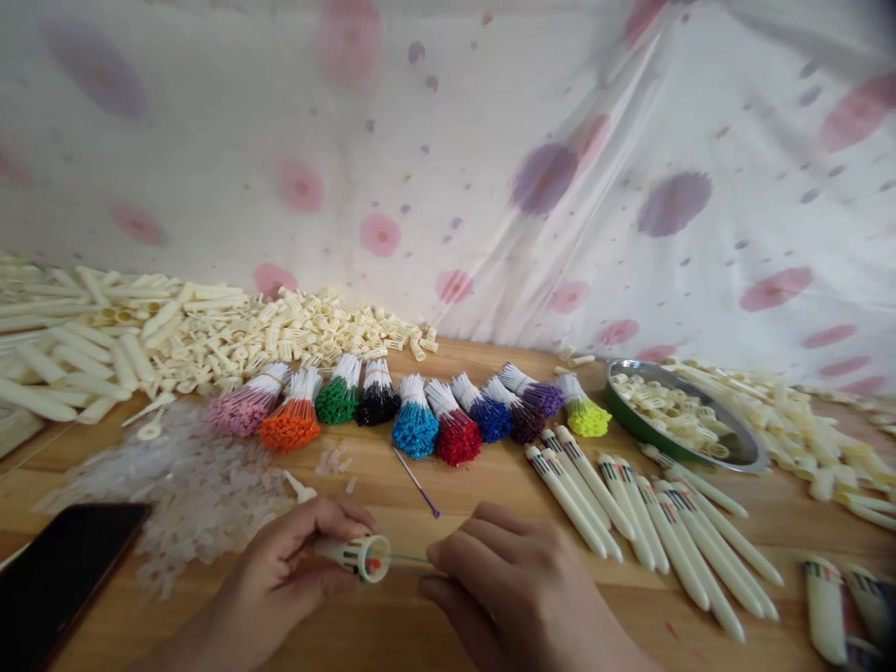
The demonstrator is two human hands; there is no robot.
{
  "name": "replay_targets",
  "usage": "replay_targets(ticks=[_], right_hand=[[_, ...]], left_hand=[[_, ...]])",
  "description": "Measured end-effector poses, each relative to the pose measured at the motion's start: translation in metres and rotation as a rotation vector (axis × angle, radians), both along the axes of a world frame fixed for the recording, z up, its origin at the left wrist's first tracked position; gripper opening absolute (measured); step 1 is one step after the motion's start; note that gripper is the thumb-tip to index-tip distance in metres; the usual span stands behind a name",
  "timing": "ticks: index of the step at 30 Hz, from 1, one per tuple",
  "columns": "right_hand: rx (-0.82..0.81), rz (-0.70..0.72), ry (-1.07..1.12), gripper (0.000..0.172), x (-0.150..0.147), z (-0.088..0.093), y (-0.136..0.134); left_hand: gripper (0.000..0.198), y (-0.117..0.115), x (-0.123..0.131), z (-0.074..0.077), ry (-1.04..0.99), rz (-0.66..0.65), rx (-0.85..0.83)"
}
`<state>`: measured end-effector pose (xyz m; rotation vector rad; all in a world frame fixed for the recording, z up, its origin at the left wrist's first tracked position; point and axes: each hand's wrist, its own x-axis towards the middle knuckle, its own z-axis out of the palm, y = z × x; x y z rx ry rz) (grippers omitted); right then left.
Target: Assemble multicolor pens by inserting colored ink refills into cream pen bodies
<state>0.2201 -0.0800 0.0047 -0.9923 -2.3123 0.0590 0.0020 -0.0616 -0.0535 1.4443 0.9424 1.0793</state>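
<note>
My left hand [284, 569] is closed round a cream pen barrel [354, 553], its open end facing right. Coloured refill tips show inside that opening. My right hand [514, 583] pinches a thin green refill [408, 559] whose tip sits at the barrel's mouth. Just beyond the hands a loose purple refill [415, 482] lies on the wooden table [392, 616]. A row of bundled refills [413, 415] in pink, orange, green, black, blue, red, purple and yellow lies further back.
Several assembled cream pens [634, 523] lie to the right, beside a green-rimmed metal dish [752, 457] of small cream parts. Cream barrels and caps [175, 327] are heaped at the back left, clear small parts [182, 485] at the left, a black phone [60, 579] at the near left.
</note>
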Motion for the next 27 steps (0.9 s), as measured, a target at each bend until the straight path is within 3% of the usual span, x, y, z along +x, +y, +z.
replay_targets(ticks=[4, 12, 27], right_hand=[[-0.097, -0.026, -0.045, 0.021, -0.004, 0.001, -0.003], [0.007, 0.035, 0.066, 0.018, 0.002, 0.008, 0.007], [0.196, -0.001, -0.036, 0.026, -0.001, 0.001, 0.005]], left_hand=[[0.017, 0.001, 0.002, 0.0, -0.125, 0.003, -0.068], [0.013, 0.003, 0.003, 0.005, -0.291, -0.147, -0.156], [0.033, -0.001, 0.008, 0.0, -0.236, -0.144, -0.171]])
